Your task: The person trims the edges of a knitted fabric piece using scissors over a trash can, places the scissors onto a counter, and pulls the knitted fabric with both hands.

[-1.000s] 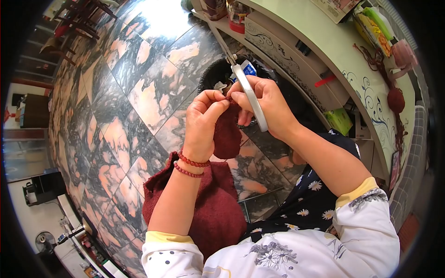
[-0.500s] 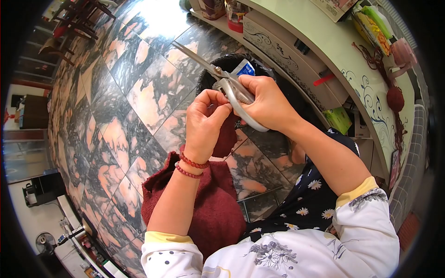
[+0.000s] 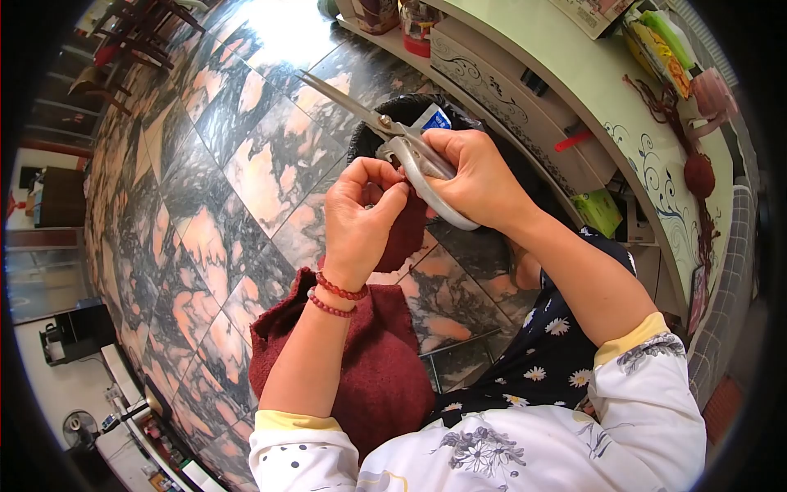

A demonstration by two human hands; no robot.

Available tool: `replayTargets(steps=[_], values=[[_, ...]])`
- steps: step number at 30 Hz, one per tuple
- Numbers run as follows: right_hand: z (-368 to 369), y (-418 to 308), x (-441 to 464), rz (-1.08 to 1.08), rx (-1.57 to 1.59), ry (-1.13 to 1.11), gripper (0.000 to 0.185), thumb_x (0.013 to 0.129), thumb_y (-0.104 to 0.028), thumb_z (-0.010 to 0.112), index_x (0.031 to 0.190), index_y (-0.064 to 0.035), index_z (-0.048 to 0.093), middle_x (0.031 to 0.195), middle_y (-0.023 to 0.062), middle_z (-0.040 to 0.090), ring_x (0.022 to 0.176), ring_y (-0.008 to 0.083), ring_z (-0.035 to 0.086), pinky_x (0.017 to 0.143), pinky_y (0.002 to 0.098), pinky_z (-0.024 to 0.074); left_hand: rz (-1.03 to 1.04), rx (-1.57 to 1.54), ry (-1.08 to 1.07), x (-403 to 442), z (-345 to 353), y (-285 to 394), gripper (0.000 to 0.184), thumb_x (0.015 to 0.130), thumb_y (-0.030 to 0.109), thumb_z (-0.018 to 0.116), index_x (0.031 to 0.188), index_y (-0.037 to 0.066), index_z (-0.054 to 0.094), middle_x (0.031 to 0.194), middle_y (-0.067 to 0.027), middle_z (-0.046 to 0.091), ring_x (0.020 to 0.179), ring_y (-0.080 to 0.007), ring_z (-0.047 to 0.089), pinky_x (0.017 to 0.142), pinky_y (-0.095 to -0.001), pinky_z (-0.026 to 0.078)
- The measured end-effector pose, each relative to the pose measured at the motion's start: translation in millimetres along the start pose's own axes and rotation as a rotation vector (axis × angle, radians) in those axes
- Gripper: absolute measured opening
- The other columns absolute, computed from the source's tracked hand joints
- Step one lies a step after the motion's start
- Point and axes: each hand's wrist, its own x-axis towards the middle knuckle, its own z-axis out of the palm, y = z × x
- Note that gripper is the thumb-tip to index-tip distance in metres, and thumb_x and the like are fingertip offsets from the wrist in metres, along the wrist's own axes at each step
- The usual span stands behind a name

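Note:
My right hand (image 3: 471,176) is wrapped around a pair of metal scissors (image 3: 402,135), whose long blades point up and to the left, nearly closed together. My left hand (image 3: 361,205) is pinched right beside the scissor handles, thumb against forefinger. From its fingertips hangs a small dark red knitted piece (image 3: 403,238); part of it is hidden behind the hand. A larger dark red fabric (image 3: 373,353) lies over my lap under the left forearm. Behind the scissors stands a bin with a black liner (image 3: 361,139), a blue and white packet (image 3: 434,119) in it.
At right a pale curved cabinet (image 3: 525,41) carries packets (image 3: 660,53), a pink object (image 3: 713,94) and a dark red yarn ball (image 3: 698,174). A green box (image 3: 598,213) sits on its lower shelf. Marble tile floor (image 3: 205,205) spreads left; wooden chairs (image 3: 135,49) stand far off.
The scissors have shifted slightly, blade tips a little to the left. Both hands have moved only a few pixels, with the left still pinching and the right still gripping.

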Motion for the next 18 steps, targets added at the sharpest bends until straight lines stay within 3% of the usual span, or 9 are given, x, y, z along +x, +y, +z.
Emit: replayTargets(steps=[9,15,18], values=[[-3.0,-10.2,-1.2,-0.061,-0.222,-0.024,0.023,0.08,-0.019,0.073,0.082,0.0028,0.066,0.065,0.0094,0.062,0.06,0.011,0.055,0.058,0.0302,0.0464,0.044,0.067,0.015,0.8,-0.8,-2.2,0.008,0.083,0.002,0.07,0.087,0.003,0.063,0.078,0.0069,0.06,0.066,0.0008,0.048,0.06,-0.0172,0.041],[-0.7,-11.0,-3.0,-0.091,-0.271,0.022,0.026,0.081,-0.019,0.074,0.083,0.0035,0.063,0.068,0.0106,0.061,0.06,0.0123,0.055,0.059,0.0302,0.0461,-0.006,0.029,0.007,1.0,-1.3,-1.4,0.008,0.084,0.002,0.069,0.088,0.003,0.063,0.081,0.0054,0.061,0.069,-0.0003,0.052,0.062,-0.0176,0.043],[1.5,3.3,-0.2,-0.012,-0.029,0.031,0.021,0.085,-0.016,0.071,0.087,0.0035,0.063,0.071,0.0093,0.064,0.059,0.0119,0.059,0.056,0.0279,0.0481,-0.04,-0.045,0.002,0.6,1.2,2.2,0.007,0.085,0.002,0.068,0.09,0.002,0.063,0.084,0.003,0.062,0.073,-0.0023,0.055,0.066,-0.0186,0.045]])
